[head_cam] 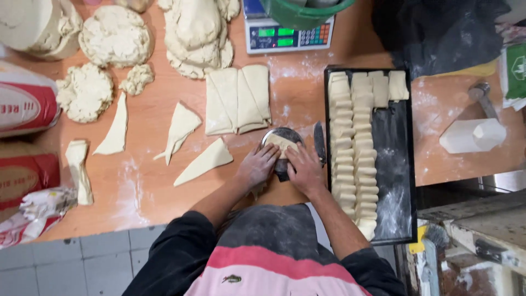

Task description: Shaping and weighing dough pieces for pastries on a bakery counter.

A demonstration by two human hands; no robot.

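Overhead view. The left hand (256, 165) and right hand (304, 170) lie side by side, fingers pressed flat on a pale folded dough piece (282, 144) over a small round metal tin (280, 137), apparently pushing it into shape. The dough sits directly under the fingertips, on the floured wooden tabletop (153, 181). A black baking tray (392, 164) of finished pieces waits just beside, within reach.

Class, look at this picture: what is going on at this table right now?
A person presses a piece of dough with both the left hand and right hand over a small round metal dish. A black tray beside them holds rows of folded pieces. Cut triangles and big lumps lie on the floury table.
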